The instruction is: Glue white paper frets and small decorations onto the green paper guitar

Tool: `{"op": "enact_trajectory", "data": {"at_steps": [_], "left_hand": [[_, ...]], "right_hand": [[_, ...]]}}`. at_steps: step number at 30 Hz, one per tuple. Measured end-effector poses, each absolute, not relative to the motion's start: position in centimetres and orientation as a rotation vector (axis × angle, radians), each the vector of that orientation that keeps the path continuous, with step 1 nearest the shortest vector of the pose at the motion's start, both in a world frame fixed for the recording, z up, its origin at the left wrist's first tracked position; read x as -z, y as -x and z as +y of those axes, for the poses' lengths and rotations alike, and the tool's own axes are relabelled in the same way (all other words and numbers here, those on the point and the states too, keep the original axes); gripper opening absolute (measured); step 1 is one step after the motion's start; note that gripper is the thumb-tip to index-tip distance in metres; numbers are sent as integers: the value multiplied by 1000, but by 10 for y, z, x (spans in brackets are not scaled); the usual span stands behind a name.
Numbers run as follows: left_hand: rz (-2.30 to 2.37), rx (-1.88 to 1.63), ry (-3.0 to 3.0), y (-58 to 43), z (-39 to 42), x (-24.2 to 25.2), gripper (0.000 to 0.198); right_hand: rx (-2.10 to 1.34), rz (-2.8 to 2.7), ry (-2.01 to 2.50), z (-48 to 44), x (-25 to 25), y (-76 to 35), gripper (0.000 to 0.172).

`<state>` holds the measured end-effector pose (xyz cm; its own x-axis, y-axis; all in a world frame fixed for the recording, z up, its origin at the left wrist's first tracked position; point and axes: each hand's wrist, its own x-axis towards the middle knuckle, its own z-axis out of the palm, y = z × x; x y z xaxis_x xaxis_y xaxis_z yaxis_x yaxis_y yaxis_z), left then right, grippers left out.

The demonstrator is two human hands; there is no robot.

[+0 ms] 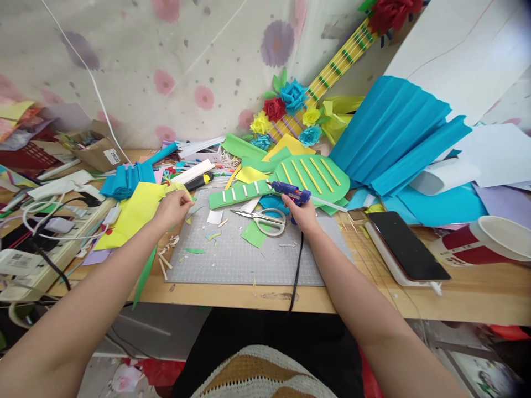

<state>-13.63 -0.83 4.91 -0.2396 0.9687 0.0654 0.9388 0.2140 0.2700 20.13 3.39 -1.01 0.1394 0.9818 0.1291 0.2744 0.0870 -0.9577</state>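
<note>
My right hand [302, 214] is wrapped round a blue hot glue gun [290, 191], with a white glue stick [329, 204] coming out of its back. The nozzle points left, over a green paper guitar shape [341, 189] whose neck [218, 200] bears short white strips and whose body has yellow strips. At the mat's left edge, my left hand [171, 210] is closed in a pinch beside yellow crepe paper [135, 213]; what its fingertips hold is too small to make out. Scissors [269, 221] lie on the grey cutting mat [232, 265] between my hands.
A black cord [297, 271] hangs over the table's front edge. At right are a phone [406, 243], a paper cup [483, 240] and folded blue crepe paper [390, 132]. A power strip [89, 232] with cables lies left. Behind stands a flower-decked yellow guitar [338, 63]. A utility knife [201, 181] lies near the mat.
</note>
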Motion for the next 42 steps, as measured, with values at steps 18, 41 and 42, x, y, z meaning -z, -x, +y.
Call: {"op": "enact_trajectory", "data": {"at_steps": [18,41,42], "left_hand": [[2213,-117,-1868,184,-29,-50,20],[1563,130,-2078,197,-69,-49,33],[1610,105,-2091,196,-66,-49,32]], "right_hand": [[-891,-1328,1407,31,8,-201,39],[-856,-1324,1408,28,6,-198,36],[-853,-1328,1412,28,6,-199,36]]}}
